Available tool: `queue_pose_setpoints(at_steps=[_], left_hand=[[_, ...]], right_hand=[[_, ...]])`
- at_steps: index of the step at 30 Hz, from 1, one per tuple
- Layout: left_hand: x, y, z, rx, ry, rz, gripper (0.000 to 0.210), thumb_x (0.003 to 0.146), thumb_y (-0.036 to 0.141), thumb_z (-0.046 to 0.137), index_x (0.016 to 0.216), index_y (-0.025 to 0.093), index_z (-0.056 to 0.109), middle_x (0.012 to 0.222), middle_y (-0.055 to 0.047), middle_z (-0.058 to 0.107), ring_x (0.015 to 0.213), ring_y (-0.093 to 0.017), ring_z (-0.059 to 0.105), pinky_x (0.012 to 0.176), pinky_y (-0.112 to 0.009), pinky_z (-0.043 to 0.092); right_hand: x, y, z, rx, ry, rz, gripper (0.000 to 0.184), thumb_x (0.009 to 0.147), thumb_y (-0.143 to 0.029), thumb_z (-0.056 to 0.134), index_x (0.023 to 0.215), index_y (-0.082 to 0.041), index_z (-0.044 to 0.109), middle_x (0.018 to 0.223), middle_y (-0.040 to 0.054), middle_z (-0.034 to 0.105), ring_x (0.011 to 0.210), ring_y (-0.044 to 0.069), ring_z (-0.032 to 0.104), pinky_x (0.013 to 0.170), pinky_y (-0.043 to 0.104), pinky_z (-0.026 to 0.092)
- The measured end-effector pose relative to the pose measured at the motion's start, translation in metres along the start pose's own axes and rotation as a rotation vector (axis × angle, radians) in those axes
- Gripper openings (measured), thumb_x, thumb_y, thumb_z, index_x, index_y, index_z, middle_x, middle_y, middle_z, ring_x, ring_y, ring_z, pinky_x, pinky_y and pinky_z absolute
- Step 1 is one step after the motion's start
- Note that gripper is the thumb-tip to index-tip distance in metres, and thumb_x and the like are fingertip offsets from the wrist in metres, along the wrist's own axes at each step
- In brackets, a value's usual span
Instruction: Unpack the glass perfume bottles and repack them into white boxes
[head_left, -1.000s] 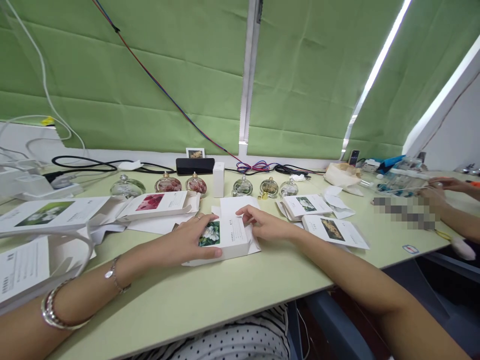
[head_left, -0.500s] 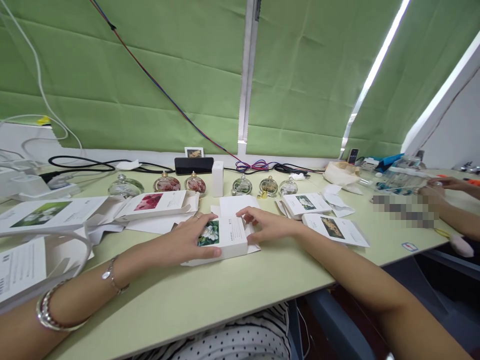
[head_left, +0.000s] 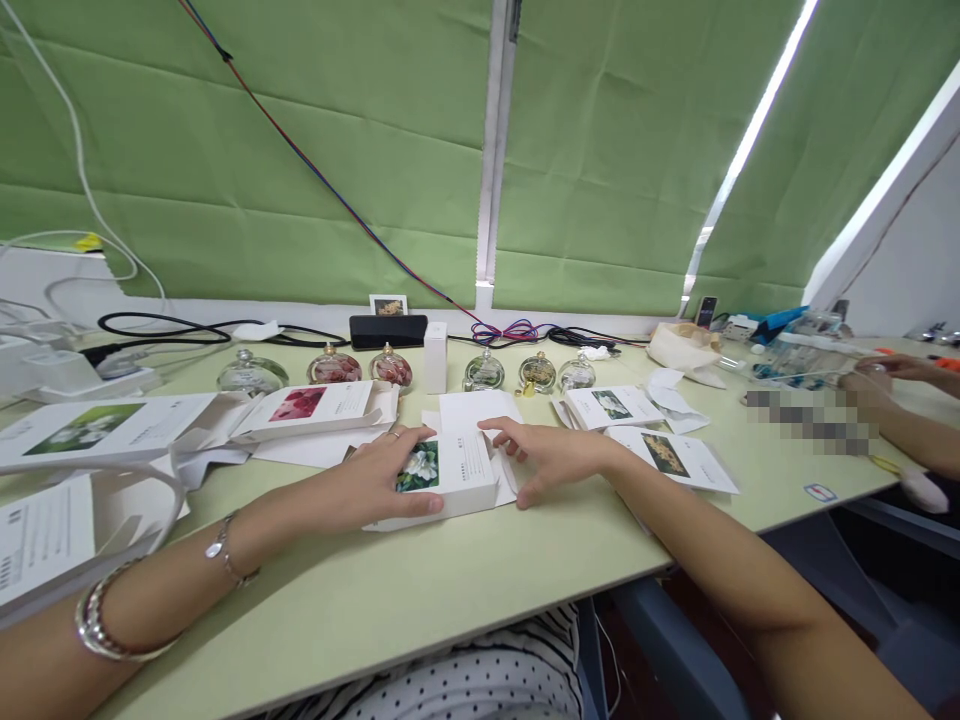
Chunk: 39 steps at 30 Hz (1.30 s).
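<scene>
A white carton (head_left: 461, 460) printed with a white flower on green leaves lies flat at the middle of the table, its open right end showing loose flaps (head_left: 504, 478). Across its left part rests my left hand (head_left: 386, 475), thumb along the front side and fingers over the top, gripping it. My right hand (head_left: 544, 455) hovers at the open end with thumb and fingers apart. Its index fingertip is at the carton's upper right edge; whether it touches cannot be seen. Behind the carton lies a white sheet or flap (head_left: 480, 408).
Several round perfume bottles (head_left: 335, 364) stand in a row behind, with a small white box (head_left: 435, 358) among them. Flattened flower-printed cartons lie left (head_left: 112, 425) and right (head_left: 671, 455). A black phone (head_left: 388, 331) and cables (head_left: 502, 330) are at the back. Another person's hands (head_left: 877, 385) are at far right.
My right hand's thumb has moved away from the carton's right end and the fingers have spread, with the hand shifting slightly right. My left hand and the carton stay put.
</scene>
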<state>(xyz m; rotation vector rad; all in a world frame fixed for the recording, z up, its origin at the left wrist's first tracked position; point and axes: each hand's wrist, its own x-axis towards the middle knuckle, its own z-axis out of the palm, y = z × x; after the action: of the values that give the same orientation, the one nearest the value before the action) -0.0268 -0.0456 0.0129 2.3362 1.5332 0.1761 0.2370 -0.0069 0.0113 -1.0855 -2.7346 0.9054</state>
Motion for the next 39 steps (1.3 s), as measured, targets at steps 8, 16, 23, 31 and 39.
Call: queue_pose_setpoints(at_steps=[8,16,23,31,39], left_hand=[[0.0020,-0.0068,0.0031,-0.032,0.029,0.031,0.094,0.069,0.071,0.052,0.143,0.017,0.032,0.144,-0.016,0.040,0.127,-0.036,0.042,0.100,-0.045,0.039],[0.0023,-0.0086,0.0044,-0.019,0.020,0.032,0.095,0.070,0.071,0.051,0.143,0.015,0.030,0.143,-0.017,0.040,0.127,-0.036,0.041,0.100,-0.045,0.038],[0.0032,-0.0075,0.0035,-0.003,0.012,0.026,0.095,0.071,0.071,0.051,0.144,0.016,0.029,0.144,-0.016,0.038,0.129,-0.036,0.039,0.101,-0.044,0.037],[0.0014,-0.0045,0.0025,0.003,-0.027,0.023,0.094,0.074,0.071,0.047,0.145,0.014,0.024,0.143,-0.016,0.038,0.128,-0.034,0.039,0.102,-0.044,0.036],[0.0013,-0.0056,0.0040,0.005,-0.015,0.028,0.096,0.073,0.071,0.048,0.145,0.014,0.024,0.142,-0.015,0.039,0.127,-0.033,0.040,0.101,-0.041,0.037]], right_hand=[[0.0011,-0.0053,0.0004,0.020,0.145,-0.150,0.085,0.069,-0.036,0.072,0.140,-0.019,0.029,0.137,0.0145,0.044,0.121,0.025,0.048,0.102,0.043,0.040],[0.0043,-0.0016,0.0041,-0.004,0.137,-0.094,0.069,0.068,-0.039,0.073,0.125,-0.014,0.044,0.129,0.0140,0.049,0.117,0.026,0.049,0.100,0.045,0.042],[0.0045,-0.0012,0.0048,0.035,0.170,-0.081,0.070,0.065,-0.041,0.076,0.122,-0.016,0.044,0.129,0.0126,0.048,0.116,0.025,0.049,0.098,0.043,0.044],[0.0035,-0.0054,0.0017,0.049,0.160,-0.061,0.071,0.063,-0.040,0.078,0.122,-0.018,0.045,0.127,0.0108,0.051,0.110,0.024,0.054,0.094,0.041,0.046],[0.0054,-0.0028,0.0040,0.081,0.172,-0.089,0.070,0.063,-0.039,0.078,0.121,-0.018,0.046,0.127,0.0106,0.051,0.111,0.024,0.054,0.096,0.042,0.046]])
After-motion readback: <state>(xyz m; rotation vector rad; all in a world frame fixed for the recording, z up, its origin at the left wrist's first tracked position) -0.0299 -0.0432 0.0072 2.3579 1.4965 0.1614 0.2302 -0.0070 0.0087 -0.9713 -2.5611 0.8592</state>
